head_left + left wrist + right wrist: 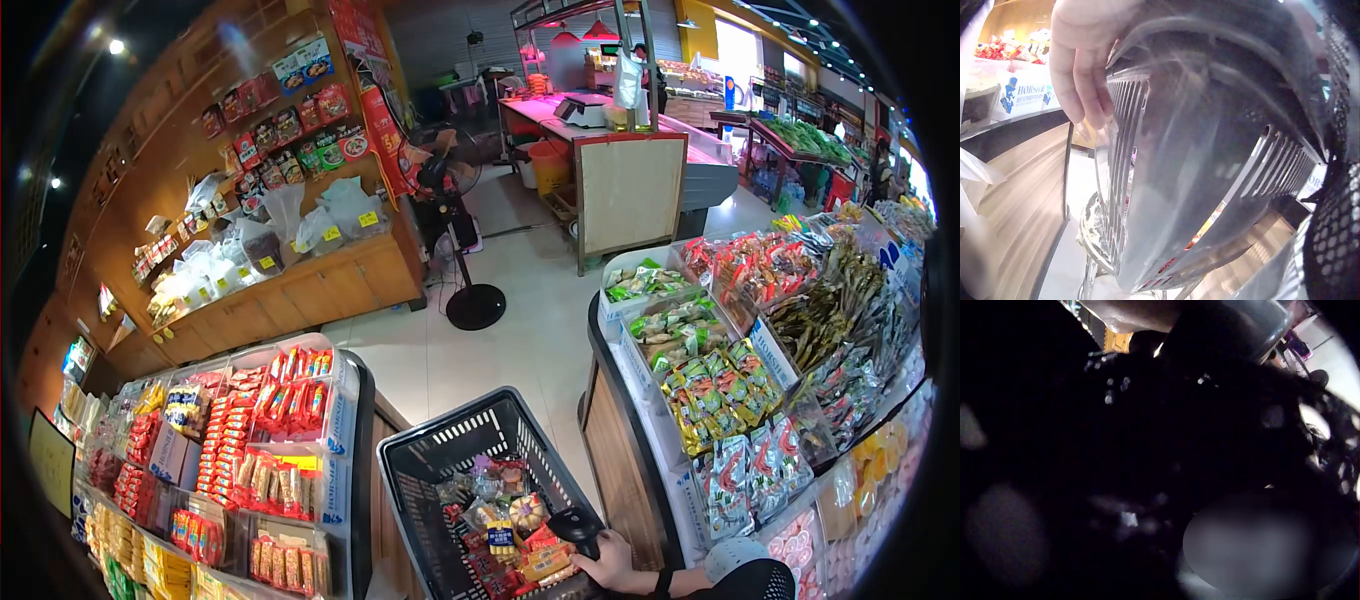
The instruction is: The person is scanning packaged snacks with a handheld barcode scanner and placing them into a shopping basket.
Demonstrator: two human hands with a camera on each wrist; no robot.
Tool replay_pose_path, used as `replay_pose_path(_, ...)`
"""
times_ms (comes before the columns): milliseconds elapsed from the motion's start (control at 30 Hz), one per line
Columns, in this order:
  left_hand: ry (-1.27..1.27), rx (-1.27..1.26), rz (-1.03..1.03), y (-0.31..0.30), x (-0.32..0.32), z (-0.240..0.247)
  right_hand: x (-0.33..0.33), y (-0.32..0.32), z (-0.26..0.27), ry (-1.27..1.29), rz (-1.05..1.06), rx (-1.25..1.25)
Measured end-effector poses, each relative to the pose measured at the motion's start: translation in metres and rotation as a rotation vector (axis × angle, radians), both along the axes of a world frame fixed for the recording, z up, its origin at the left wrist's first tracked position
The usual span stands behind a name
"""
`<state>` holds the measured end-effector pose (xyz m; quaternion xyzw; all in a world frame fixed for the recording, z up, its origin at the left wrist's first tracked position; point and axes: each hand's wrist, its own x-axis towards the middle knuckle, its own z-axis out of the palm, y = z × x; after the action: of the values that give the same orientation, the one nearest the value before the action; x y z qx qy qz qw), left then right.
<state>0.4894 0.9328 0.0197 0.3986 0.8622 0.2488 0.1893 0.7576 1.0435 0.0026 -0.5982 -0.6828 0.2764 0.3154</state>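
Observation:
A black slatted basket [455,425] holds several colourful packets [500,535], one yellow and white. At its right side in the head view, my right hand [605,565] grips a dark handle-like piece [577,528]. The right wrist view is mostly black, with a strip of the hand [1135,314] along its top edge. My left hand [1088,59] shows only in the left wrist view, its fingers curled over the rim of the basket [1172,162], which fills much of that view. Its thumb is hidden.
Snack bins stand on a left counter [365,425] and a right counter [625,430]. Tiled floor [450,365] runs between them. Ahead are a standing fan [475,306], a wooden display [300,305] with bagged goods, and a stall with a pale panel [630,195].

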Motion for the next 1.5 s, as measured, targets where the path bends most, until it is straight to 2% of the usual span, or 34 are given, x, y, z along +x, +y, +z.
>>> replay_pose_path(67,0.005,0.022,-0.019,-0.001,0.0,0.001,-0.002,0.0,0.007,0.053,-0.012,-0.024)
replay_pose_path(133,-0.001,0.045,-0.032,-0.002,-0.002,0.001,-0.005,-0.001,-0.001,-0.019,-0.017,0.086)
replay_pose_path(267,-0.008,0.083,-0.031,-0.011,0.0,-0.006,0.0,-0.01,0.003,0.061,-0.019,0.019)
replay_pose_path(333,-0.007,0.085,-0.034,-0.006,-0.008,-0.009,-0.008,-0.006,-0.014,0.25,-0.025,-0.094)
replay_pose_path(400,0.028,0.171,-0.025,-0.003,-0.012,-0.023,-0.008,-0.008,-0.011,0.22,-0.022,-0.08)
replay_pose_path(533,0.048,0.142,-0.019,-0.002,-0.016,-0.023,-0.013,-0.012,-0.011,0.287,-0.06,-0.084)
replay_pose_path(633,0.096,0.159,-0.048,-0.01,-0.014,-0.028,-0.013,-0.018,0.019,0.163,-0.036,0.024)
replay_pose_path(767,0.061,0.133,-0.023,-0.01,-0.016,-0.033,-0.012,-0.019,0.019,0.117,-0.033,0.015)
replay_pose_path(800,0.034,0.209,-0.074,-0.014,-0.015,-0.03,-0.01,-0.015,0.004,0.107,-0.045,0.034)
replay_pose_path(900,-0.024,0.145,-0.06,-0.012,-0.01,-0.02,-0.009,-0.009,-0.005,0.114,-0.074,0.053)
replay_pose_path(967,0.045,0.124,-0.132,-0.015,-0.007,-0.008,-0.009,-0.011,0.006,0.065,-0.096,0.07)
replay_pose_path(1200,0.146,0.012,-0.152,0.009,-0.023,0.004,-0.023,-0.006,0.004,0.061,-0.133,0.081)
replay_pose_path(1233,0.045,-0.038,-0.137,0.017,-0.031,0.01,-0.03,-0.003,0.0,0.093,-0.152,0.086)
replay_pose_path(1267,0.314,0.02,-0.113,0.03,-0.046,-0.014,-0.038,-0.001,-0.001,0.095,-0.15,0.08)
replay_pose_path(1333,0.307,-0.011,-0.128,0.048,-0.066,-0.014,-0.056,0.008,0.0,0.116,-0.158,0.169)
replay_pose_path(1400,0.551,0.128,-0.181,0.066,-0.086,-0.021,-0.075,0.021,-0.003,0.142,-0.153,0.156)
replay_pose_path(1500,0.648,0.269,-0.16,0.097,-0.096,0.003,-0.101,0.046,0.003,0.144,-0.15,0.173)
